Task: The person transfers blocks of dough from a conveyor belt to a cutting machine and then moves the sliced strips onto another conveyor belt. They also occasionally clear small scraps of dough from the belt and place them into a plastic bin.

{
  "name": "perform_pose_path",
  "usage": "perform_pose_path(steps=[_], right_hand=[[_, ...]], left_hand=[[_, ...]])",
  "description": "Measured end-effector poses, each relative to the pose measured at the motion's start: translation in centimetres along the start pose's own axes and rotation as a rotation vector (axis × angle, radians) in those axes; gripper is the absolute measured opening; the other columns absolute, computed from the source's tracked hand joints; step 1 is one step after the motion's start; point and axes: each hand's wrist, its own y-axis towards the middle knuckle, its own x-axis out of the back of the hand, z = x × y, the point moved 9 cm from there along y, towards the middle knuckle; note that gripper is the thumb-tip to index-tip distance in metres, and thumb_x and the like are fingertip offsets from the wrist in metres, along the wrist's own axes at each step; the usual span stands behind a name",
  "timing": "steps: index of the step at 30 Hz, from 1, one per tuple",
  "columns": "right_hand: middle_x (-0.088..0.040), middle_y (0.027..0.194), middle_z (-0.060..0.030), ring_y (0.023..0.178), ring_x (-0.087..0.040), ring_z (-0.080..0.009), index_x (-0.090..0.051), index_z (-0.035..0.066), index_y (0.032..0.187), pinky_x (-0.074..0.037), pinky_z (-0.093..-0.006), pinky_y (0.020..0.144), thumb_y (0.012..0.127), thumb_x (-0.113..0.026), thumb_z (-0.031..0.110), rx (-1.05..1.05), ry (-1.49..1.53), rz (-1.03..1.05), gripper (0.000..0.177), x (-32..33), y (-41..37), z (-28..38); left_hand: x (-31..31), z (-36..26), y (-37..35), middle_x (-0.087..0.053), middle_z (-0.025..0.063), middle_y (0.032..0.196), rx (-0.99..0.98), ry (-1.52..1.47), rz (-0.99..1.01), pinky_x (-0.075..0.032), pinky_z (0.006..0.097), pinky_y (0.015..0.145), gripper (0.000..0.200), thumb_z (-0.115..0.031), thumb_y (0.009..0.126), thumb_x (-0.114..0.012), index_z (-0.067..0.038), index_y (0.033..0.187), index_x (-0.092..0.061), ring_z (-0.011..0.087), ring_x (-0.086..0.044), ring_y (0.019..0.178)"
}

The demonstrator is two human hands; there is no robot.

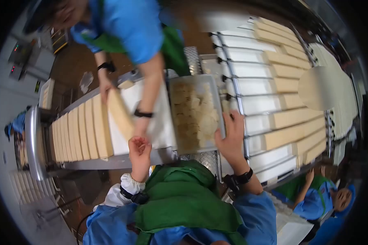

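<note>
My left hand [140, 154] is raised at the near edge of the conveyor, its fingers curled in and nothing showing in them. Just beyond it, a co-worker's two hands hold a long pale yellow block [120, 113] tilted over the white belt [146, 126]. My right hand [232, 136] is at the right rim of a grey bin [172, 83], thumb and fingers apart. Inside that bin lie flat, pale, broken scraps [198, 116]. A row of similar upright blocks [84, 130] stands close together on the belt to the left.
To my right, a wide white rack with metal bars [253, 90] carries several pale blocks [292, 118]. The co-worker [131, 28] leans over the conveyor from the far side. Another person [321, 196] is at the lower right. A curved metal guard [37, 143] closes the conveyor's left end.
</note>
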Motion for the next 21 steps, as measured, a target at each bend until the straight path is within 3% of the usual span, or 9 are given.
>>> perform_pose_path(steps=[4,7,9,11,15,21], right_hand=[[-0.048,0.122,-0.0214,0.117,-0.046,-0.0389,-0.054,0.001,0.115,-0.037,-0.0487,0.100,0.071,-0.063,0.005,0.404,0.391,0.232,0.045,-9.5,2.0,15.8],[-0.049,0.121,-0.0225,0.117,-0.046,-0.0386,-0.053,-0.002,0.117,-0.039,-0.0445,0.100,0.073,-0.063,0.009,0.437,0.572,0.551,0.047,-19.1,2.3,25.2],[-0.049,0.121,-0.0242,0.118,-0.045,-0.0400,-0.051,-0.005,0.118,-0.038,-0.0449,0.102,0.073,-0.063,0.011,0.476,0.563,0.649,0.049,-26.5,2.5,29.8],[-0.047,0.125,-0.0273,0.120,-0.044,-0.0414,-0.047,-0.010,0.121,-0.035,-0.0452,0.104,0.073,-0.062,0.012,0.514,0.468,0.706,0.055,-34.8,2.9,32.8],[-0.032,0.144,-0.0261,0.137,-0.027,-0.0361,-0.038,-0.009,0.134,-0.021,-0.0451,0.113,0.083,-0.060,0.025,0.489,0.146,0.589,0.065,-47.7,6.4,35.4],[-0.023,0.150,-0.0234,0.142,-0.017,-0.0329,-0.030,-0.008,0.140,-0.009,-0.0443,0.116,0.091,-0.050,0.036,0.417,-0.053,0.630,0.069,-52.5,6.8,33.5]], left_hand=[[13.6,6.2,-0.9,-0.050,0.0066,0.095,0.122,0.176,-0.376,-0.044,0.0290,0.075,0.047,0.000,0.072,-0.064,-0.007,0.114,-0.045,0.0160,-0.051,0.086],[21.3,8.4,-0.8,-0.048,0.0077,0.093,0.221,0.487,-0.531,-0.044,0.0313,0.072,0.058,-0.004,0.068,-0.068,-0.005,0.121,-0.044,0.0187,-0.051,0.083],[25.0,10.3,-0.2,-0.052,0.0135,0.101,0.281,0.542,-0.578,-0.045,0.0351,0.072,0.069,-0.006,0.066,-0.070,-0.004,0.129,-0.041,0.0219,-0.053,0.083],[27.0,11.3,0.9,-0.055,0.0164,0.104,0.255,0.529,-0.581,-0.046,0.0369,0.073,0.073,-0.006,0.066,-0.071,-0.004,0.131,-0.040,0.0224,-0.054,0.084],[27.5,15.2,2.5,-0.061,0.0120,0.093,0.407,0.073,-0.379,-0.050,0.0325,0.068,0.083,-0.008,0.067,-0.073,-0.006,0.139,-0.031,0.0204,-0.058,0.076],[27.3,14.6,3.4,-0.061,0.0095,0.090,0.490,0.059,-0.183,-0.050,0.0292,0.065,0.091,-0.006,0.070,-0.074,-0.009,0.146,-0.024,0.0168,-0.058,0.073]])
